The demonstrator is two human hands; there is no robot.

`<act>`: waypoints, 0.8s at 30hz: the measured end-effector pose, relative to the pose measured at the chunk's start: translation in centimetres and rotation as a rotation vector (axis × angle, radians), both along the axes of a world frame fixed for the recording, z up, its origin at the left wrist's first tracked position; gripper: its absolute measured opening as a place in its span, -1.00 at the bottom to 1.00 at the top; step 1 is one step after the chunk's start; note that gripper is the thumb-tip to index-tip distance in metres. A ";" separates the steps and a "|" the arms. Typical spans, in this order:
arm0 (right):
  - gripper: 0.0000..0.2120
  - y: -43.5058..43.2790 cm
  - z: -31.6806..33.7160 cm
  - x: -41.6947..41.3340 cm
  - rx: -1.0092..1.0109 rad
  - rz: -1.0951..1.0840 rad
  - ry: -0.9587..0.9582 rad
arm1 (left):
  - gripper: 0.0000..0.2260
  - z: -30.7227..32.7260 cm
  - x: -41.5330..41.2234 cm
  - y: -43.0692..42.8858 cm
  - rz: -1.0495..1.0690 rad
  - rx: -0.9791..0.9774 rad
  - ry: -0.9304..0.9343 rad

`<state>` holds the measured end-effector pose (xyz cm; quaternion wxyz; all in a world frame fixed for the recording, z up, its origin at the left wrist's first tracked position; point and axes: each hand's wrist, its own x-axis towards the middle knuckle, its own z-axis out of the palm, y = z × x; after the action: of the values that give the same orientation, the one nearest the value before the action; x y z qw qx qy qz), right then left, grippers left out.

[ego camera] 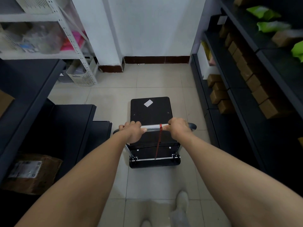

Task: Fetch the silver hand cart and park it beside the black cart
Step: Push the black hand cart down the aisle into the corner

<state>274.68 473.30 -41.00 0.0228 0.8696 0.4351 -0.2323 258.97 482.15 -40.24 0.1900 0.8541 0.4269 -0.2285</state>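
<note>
A hand cart [150, 112] with a black flat deck and a silver handle bar [151, 128] stands on the tiled floor in the aisle ahead of me. A white label is stuck on the far part of its deck, and a red strap hangs from the bar's middle down to the deck's near edge. My left hand [132, 131] is closed around the left part of the bar. My right hand [177, 127] is closed around the right part. No second cart is in view.
Dark shelving [242, 89] with brown boxes lines the right side. Dark shelves [29, 89] and a stack of dark panels [73, 122] stand on the left, with a cardboard box [31, 172] below. A white rack and basket [82, 76] sit far left. A white wall [155, 30] closes the aisle.
</note>
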 end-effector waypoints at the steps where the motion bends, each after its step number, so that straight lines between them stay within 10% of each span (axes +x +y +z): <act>1: -0.89 0.3 0.0 0.7 0.003 0.005 0.004 | -0.66 0.0 0.6 0.2 0.006 0.001 -0.001; 24: -0.85 8.8 0.7 15.2 0.013 0.211 -0.012 | -0.67 -0.5 13.5 6.3 0.176 0.029 -0.036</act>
<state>289.84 482.12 -40.30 0.0443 0.8204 0.5258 -0.2203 272.49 488.45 -40.70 0.2046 0.8199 0.5000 -0.1895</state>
